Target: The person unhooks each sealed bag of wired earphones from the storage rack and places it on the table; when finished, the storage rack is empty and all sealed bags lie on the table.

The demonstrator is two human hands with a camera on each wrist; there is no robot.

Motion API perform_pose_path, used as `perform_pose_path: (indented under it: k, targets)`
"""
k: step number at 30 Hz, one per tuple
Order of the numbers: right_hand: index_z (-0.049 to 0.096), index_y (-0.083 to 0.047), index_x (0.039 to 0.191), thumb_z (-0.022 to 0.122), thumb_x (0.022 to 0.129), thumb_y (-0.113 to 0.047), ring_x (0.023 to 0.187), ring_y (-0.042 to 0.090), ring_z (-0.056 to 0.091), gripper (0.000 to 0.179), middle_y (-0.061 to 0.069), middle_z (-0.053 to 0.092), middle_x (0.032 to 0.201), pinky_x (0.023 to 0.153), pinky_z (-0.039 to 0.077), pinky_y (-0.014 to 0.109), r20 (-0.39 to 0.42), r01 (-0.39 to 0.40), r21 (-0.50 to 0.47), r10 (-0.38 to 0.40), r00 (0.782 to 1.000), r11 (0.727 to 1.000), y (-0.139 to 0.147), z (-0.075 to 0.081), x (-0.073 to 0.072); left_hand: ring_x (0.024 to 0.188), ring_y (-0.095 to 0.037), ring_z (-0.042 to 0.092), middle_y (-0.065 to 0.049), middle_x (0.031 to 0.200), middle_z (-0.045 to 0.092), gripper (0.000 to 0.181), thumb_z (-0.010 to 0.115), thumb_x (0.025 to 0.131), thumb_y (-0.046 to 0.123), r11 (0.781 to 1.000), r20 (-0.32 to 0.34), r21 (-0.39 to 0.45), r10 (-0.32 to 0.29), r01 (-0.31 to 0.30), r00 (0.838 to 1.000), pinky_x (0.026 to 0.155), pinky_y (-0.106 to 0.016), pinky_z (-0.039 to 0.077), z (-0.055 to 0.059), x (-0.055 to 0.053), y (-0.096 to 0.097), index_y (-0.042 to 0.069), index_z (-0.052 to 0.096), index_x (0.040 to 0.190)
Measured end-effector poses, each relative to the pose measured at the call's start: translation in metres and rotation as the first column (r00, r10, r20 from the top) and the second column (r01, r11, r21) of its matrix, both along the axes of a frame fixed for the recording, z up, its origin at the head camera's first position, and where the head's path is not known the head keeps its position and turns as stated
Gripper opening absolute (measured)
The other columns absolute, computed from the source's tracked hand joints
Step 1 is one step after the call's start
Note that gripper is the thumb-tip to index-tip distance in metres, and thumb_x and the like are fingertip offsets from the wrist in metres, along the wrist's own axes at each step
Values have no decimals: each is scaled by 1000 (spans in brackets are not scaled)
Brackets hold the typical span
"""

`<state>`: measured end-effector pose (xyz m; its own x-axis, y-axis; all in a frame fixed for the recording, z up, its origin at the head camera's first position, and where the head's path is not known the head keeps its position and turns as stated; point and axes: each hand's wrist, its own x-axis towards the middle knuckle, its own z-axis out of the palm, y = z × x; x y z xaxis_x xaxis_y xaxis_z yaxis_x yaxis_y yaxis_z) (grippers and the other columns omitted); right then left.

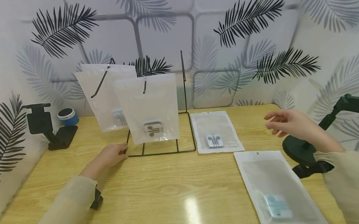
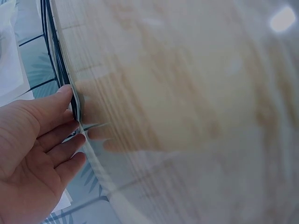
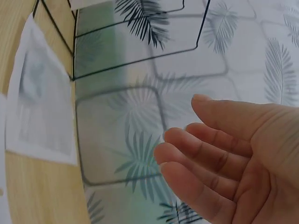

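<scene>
From my remote seat I am seeing the left hand [image 1: 111, 155] pinching the near left part of the black wire rack [image 1: 164, 153], thumb and fingertips meeting at its thin bar, while the right hand [image 1: 292, 123] is hovering over the far right of the table [image 1: 158, 191], holding nothing, its fingers loosely curved with the thumb apart. On the rack, the left pouches [image 1: 91, 95] are hanging from the left hook [image 1: 100, 83], seemingly two together, and the middle pouch [image 1: 162, 106] is hanging from the middle hook [image 1: 144, 87], its earphones [image 1: 153, 129] showing through. On the table, the far pouch [image 1: 212, 125] is lying flat just right of the rack, and the near pouch [image 1: 262, 175] is lying flat at the near right. I am judging the hanging to be partly done: two hooks are carrying pouches, the right hook [image 1: 183, 65] is looking bare, and both flat pouches are seemingly waiting their turn
</scene>
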<state>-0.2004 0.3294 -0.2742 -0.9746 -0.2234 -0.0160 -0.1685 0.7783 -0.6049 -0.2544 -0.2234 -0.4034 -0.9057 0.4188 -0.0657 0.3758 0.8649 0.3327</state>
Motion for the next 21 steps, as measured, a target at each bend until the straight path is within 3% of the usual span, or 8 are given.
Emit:
perform_pose_path:
  k: [6,14,21]
  targets:
    - [55,3,118,61,91,-21,72,19,62,37,10,64,87,61,55,32,-84,-91,-70,85,993,993,-56,16,-19,117,-45,41,-28,131,43,48,60,90,15,1000,2,-2,0,0,1000,96,-55,35,-1,0,0,-11,47,127]
    - [59,1,115,62,89,-16,72,22,62,31,12,65,88,59,55,32,-112,-179,-176,161,981,968,-124,7,-51,117,-46,41,-28,131,43,46,60,90,14,1000,2,-11,3,-3,1000,96,-55,35,-1,0,1,-11,48,127]
    - [59,-1,114,64,88,-18,73,21,62,31,11,65,92,58,55,32,-147,-213,-240,181,972,947,-167,-4,-68,117,-45,41,-28,131,43,46,61,89,14,1000,9,-5,13,-13,1000,95,-55,35,0,1,1,-11,48,127]
